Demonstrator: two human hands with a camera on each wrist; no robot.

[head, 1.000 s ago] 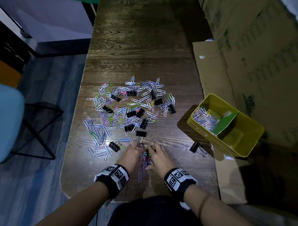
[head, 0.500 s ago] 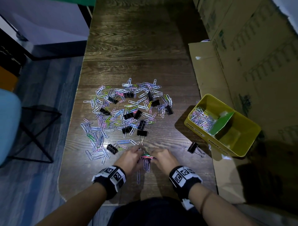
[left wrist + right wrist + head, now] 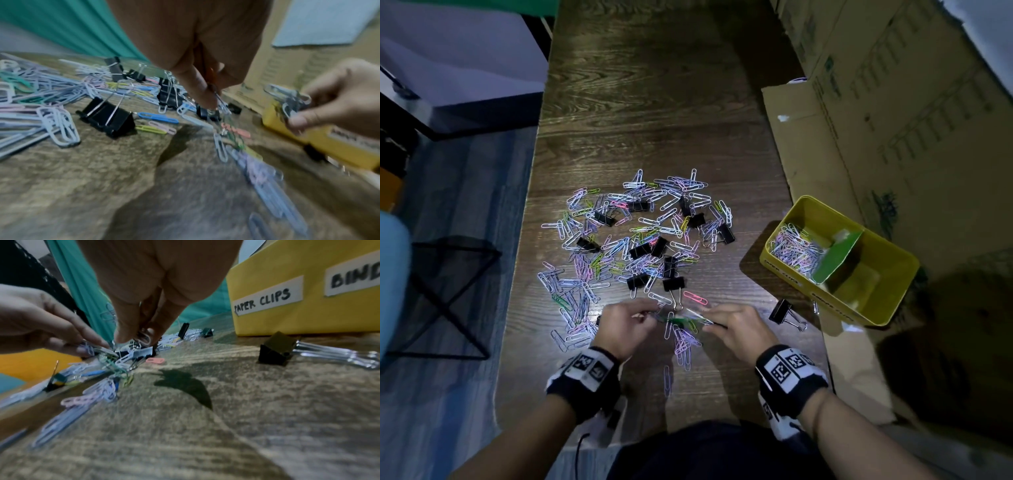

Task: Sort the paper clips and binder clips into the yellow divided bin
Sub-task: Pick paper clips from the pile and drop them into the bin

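Note:
Coloured paper clips (image 3: pixel 640 236) mixed with black binder clips (image 3: pixel 673 283) lie scattered across the middle of the wooden table (image 3: pixel 654 102). My left hand (image 3: pixel 625 323) and right hand (image 3: pixel 736 329) are near the table's front edge, a little apart. Each pinches paper clips from a tangled bunch (image 3: pixel 683 334) that hangs and trails between them (image 3: pixel 236 142) (image 3: pixel 111 363). The yellow divided bin (image 3: pixel 893 263) stands to the right, its near compartment holding paper clips (image 3: pixel 794 250). Labels on its wall read "PAPER CLIPS" (image 3: pixel 267 302) and "BIND" (image 3: pixel 353 279).
One binder clip (image 3: pixel 782 312) lies alone between my right hand and the bin. A green divider (image 3: pixel 839 257) splits the bin. Cardboard boxes (image 3: pixel 893 102) line the right side. The table's left edge drops to the floor beside a black wire stool (image 3: pixel 445 294).
My hands have drawn apart sideways and lifted slightly, stretching the tangled bunch of paper clips between them; loose clips trail on the table below.

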